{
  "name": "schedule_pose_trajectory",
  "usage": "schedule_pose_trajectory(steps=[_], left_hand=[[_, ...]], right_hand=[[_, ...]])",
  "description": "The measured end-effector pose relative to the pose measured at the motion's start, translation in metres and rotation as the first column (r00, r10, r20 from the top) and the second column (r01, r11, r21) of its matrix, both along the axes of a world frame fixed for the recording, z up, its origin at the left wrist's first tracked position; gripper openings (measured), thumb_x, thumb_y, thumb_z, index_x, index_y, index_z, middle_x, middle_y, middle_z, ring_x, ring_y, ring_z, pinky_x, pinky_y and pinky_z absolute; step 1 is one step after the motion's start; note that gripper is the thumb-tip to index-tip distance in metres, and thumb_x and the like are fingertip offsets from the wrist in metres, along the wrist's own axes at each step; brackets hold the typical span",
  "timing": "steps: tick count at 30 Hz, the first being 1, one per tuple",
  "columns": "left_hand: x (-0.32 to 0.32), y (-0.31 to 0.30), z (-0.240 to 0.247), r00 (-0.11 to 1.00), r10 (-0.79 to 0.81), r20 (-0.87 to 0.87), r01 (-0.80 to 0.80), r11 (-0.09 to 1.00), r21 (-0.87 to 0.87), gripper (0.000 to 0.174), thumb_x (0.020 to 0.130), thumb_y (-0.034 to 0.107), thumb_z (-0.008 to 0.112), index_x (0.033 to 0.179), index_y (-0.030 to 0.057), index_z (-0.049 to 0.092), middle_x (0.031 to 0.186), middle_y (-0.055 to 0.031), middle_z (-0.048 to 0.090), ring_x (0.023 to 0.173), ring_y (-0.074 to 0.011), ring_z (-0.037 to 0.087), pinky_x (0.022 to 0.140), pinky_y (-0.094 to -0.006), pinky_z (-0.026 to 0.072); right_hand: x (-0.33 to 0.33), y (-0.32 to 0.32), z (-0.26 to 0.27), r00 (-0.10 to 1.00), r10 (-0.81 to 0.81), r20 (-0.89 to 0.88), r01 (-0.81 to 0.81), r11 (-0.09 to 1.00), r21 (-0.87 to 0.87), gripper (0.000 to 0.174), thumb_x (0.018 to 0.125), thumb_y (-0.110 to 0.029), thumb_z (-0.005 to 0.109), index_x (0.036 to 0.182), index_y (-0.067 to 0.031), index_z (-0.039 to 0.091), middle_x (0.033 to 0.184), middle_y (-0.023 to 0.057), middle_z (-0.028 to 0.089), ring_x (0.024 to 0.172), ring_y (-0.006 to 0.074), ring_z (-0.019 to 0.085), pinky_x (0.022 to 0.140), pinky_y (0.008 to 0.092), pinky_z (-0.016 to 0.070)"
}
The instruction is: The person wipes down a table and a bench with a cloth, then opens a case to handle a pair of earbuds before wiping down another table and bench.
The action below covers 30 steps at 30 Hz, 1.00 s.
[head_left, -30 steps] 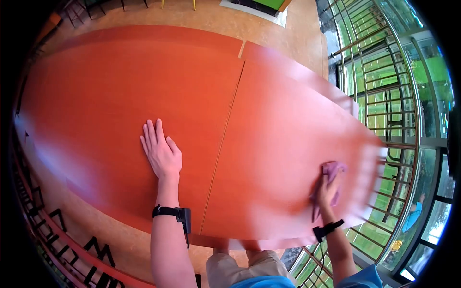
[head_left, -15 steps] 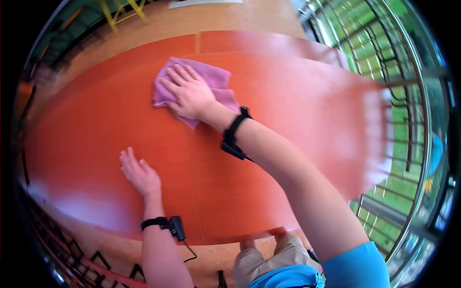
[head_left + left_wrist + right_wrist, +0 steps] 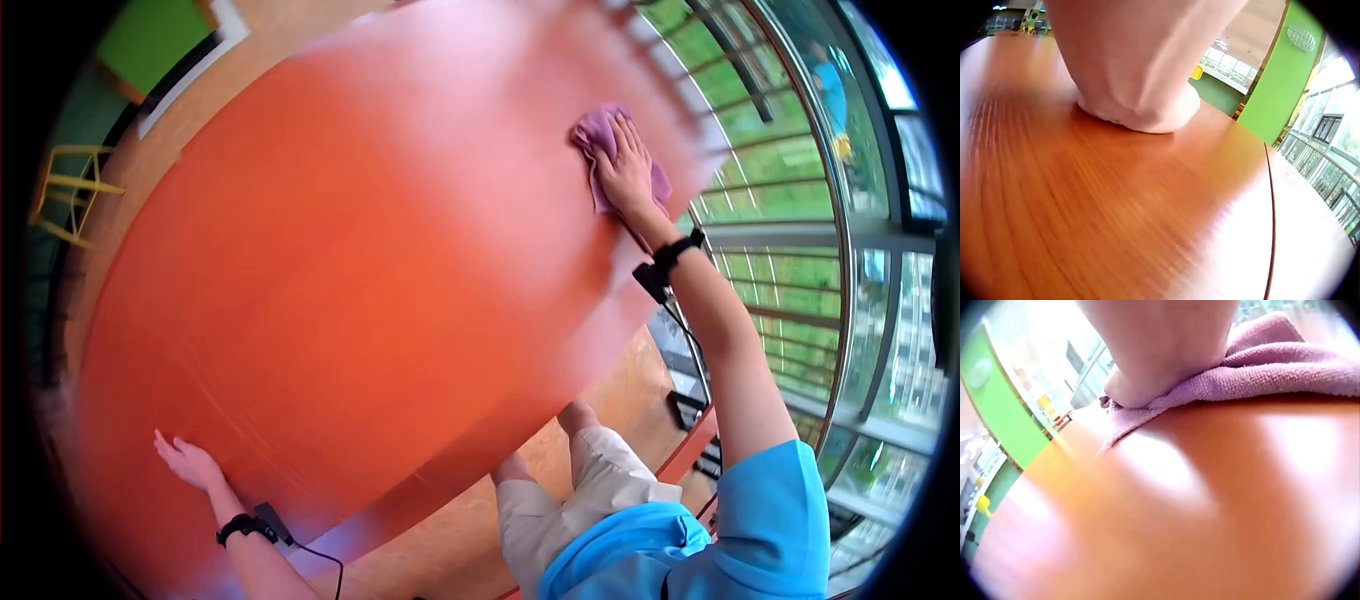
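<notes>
Cloth (image 3: pixel 592 128) looked soft, limp, best pinned flat; right hand (image 3: pixel 628 178) pressed it, fingers (image 3: pixel 628 140) straight; left hand (image 3: pixel 185 462) flat on worktop (image 3: pixel 380 260).

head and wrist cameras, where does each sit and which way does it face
Head: worn on the head, looks down at the table; shows left hand flat, right hand on a cloth.
Left wrist: behind the left hand, looks along the table; palm heel resting on it.
Right wrist: behind the right hand, looks along the table; hand pressing the cloth.
Shared: head and right wrist show the cloth.
</notes>
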<state>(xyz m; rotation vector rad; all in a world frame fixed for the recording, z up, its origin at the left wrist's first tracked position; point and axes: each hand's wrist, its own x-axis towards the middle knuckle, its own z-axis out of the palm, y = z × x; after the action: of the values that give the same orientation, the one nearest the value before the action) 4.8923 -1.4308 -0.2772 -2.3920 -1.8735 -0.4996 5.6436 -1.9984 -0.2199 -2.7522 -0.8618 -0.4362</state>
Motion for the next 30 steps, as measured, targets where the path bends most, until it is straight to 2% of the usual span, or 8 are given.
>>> schedule_pose_trajectory(steps=[6, 8, 12, 14, 21, 23, 28, 30], left_hand=[[-0.028, 0.025, 0.004, 0.989, -0.143, -0.034, 0.142, 0.989, -0.044, 0.053, 0.111, 0.026, 0.043, 0.154, -0.0050, 0.046, 0.158, -0.0283, 0.047, 0.145, -0.0447, 0.046, 0.123, -0.0477, 0.0352], [-0.047, 0.057, -0.012, 0.989, -0.147, 0.001, 0.146, 0.986, -0.082, 0.058, 0.112, 0.032, 0.042, 0.155, -0.0061, 0.044, 0.157, -0.0317, 0.047, 0.144, -0.0473, 0.045, 0.123, -0.0486, 0.0348], [0.015, -0.055, 0.022, 0.973, 0.200, -0.118, -0.225, 0.939, -0.260, 0.069, 0.112, 0.043, 0.033, 0.157, -0.0093, 0.039, 0.156, -0.0348, 0.045, 0.142, -0.0497, 0.046, 0.121, -0.0516, 0.0351], [0.062, -0.110, 0.029, 0.973, 0.230, -0.034, -0.229, 0.926, -0.301, 0.068, 0.112, 0.043, 0.034, 0.157, -0.0085, 0.039, 0.156, -0.0329, 0.046, 0.141, -0.0477, 0.047, 0.120, -0.0510, 0.0368], [0.281, -0.332, 0.061, 0.832, 0.344, 0.436, -0.072, 0.845, -0.530, 0.066, 0.111, 0.042, 0.036, 0.157, -0.0057, 0.041, 0.157, -0.0262, 0.047, 0.139, -0.0407, 0.051, 0.116, -0.0487, 0.0427], [0.334, -0.361, 0.069, 0.788, 0.370, 0.492, -0.038, 0.827, -0.561, 0.065, 0.111, 0.041, 0.037, 0.157, -0.0049, 0.042, 0.157, -0.0243, 0.048, 0.138, -0.0387, 0.052, 0.115, -0.0481, 0.0443], [0.280, -0.282, 0.054, 0.907, 0.174, 0.383, 0.042, 0.869, -0.493, 0.059, 0.111, 0.038, 0.042, 0.149, -0.0059, 0.049, 0.154, -0.0206, 0.050, 0.135, -0.0321, 0.054, 0.114, -0.0449, 0.0438], [0.244, -0.242, 0.051, 0.919, 0.094, 0.383, 0.118, 0.862, -0.493, 0.058, 0.111, 0.037, 0.042, 0.147, -0.0073, 0.050, 0.154, -0.0212, 0.051, 0.135, -0.0317, 0.054, 0.114, -0.0445, 0.0442]], right_hand=[[-0.128, -0.190, -0.002, 0.983, -0.164, -0.085, 0.175, 0.975, 0.140, 0.063, 0.093, -0.005, 0.064, 0.154, -0.0042, 0.047, 0.149, 0.0229, 0.054, 0.140, 0.0452, 0.048, 0.116, 0.0516, 0.0396], [-0.180, -0.256, -0.054, 0.810, -0.110, -0.576, 0.351, 0.877, 0.327, 0.043, 0.097, -0.002, 0.060, 0.140, -0.0006, 0.055, 0.126, 0.0282, 0.065, 0.124, 0.0458, 0.061, 0.106, 0.0467, 0.0480], [-0.298, -0.384, -0.148, 0.382, -0.329, -0.864, 0.387, 0.906, -0.174, 0.048, 0.104, -0.027, 0.055, 0.147, -0.0051, 0.052, 0.133, 0.0284, 0.064, 0.123, 0.0474, 0.062, 0.104, 0.0519, 0.0508], [-0.325, -0.438, -0.186, 0.331, -0.370, -0.868, 0.407, 0.886, -0.222, 0.052, 0.102, -0.028, 0.059, 0.149, -0.0057, 0.050, 0.130, 0.0287, 0.066, 0.118, 0.0488, 0.064, 0.100, 0.0529, 0.0526], [-0.141, -0.544, -0.215, 0.462, -0.550, -0.696, 0.684, 0.720, -0.116, 0.053, 0.098, -0.031, 0.068, 0.141, -0.0045, 0.052, 0.126, 0.0263, 0.066, 0.120, 0.0458, 0.063, 0.102, 0.0505, 0.0510], [-0.062, -0.572, -0.251, 0.672, -0.551, -0.495, 0.648, 0.761, 0.033, 0.052, 0.097, -0.033, 0.070, 0.139, -0.0045, 0.056, 0.128, 0.0253, 0.066, 0.121, 0.0458, 0.061, 0.102, 0.0501, 0.0506], [0.064, -0.553, -0.296, 0.801, -0.447, -0.398, 0.546, 0.818, 0.180, 0.063, 0.095, -0.041, 0.073, 0.146, -0.0065, 0.061, 0.137, 0.0237, 0.062, 0.127, 0.0412, 0.059, 0.106, 0.0481, 0.0498], [0.067, -0.527, -0.317, 0.784, -0.547, -0.292, 0.553, 0.830, -0.070, 0.067, 0.096, -0.052, 0.069, 0.148, -0.0117, 0.060, 0.140, 0.0205, 0.060, 0.134, 0.0378, 0.054, 0.106, 0.0510, 0.0481]])
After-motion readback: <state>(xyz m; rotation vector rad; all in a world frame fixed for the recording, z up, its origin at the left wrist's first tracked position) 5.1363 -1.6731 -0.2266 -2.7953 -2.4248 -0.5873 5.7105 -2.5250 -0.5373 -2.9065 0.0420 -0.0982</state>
